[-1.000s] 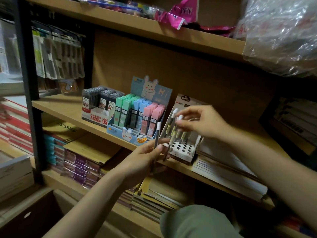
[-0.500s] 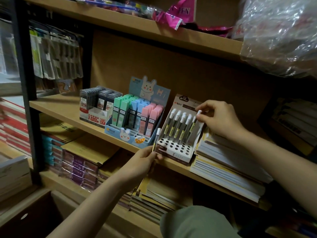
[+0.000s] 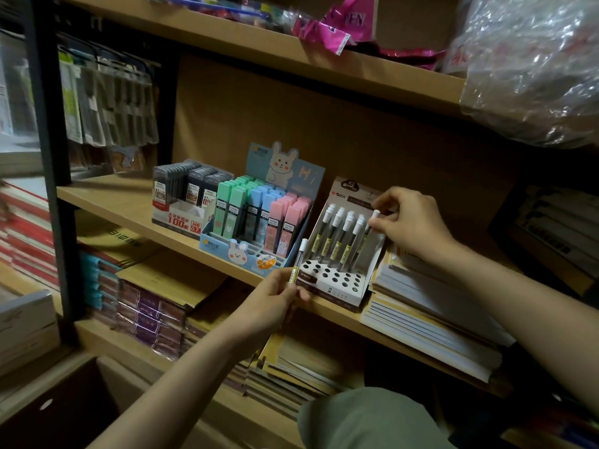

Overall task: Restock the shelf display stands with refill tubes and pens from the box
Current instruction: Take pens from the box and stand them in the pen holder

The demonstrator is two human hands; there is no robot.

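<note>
A white display stand (image 3: 337, 286) with rows of round holes sits on the middle wooden shelf (image 3: 129, 202). Several clear refill tubes (image 3: 337, 236) with white caps stand in its back row. My right hand (image 3: 411, 222) pinches the white cap of the rightmost tube (image 3: 372, 222) in that row. My left hand (image 3: 272, 296) holds one more tube (image 3: 299, 264) upright by its lower end, just left of the stand's front corner.
A blue bunny-printed stand (image 3: 259, 260) with green, blue and pink refill cases is left of the white one, beside a box of dark cases (image 3: 188, 196). Notebook stacks (image 3: 437, 312) lie right of it. A cardboard box (image 3: 64, 400) sits at the lower left.
My right hand went from handling tubes over the stand to setting one at the right end of the back row. My left hand dropped slightly with its tube.
</note>
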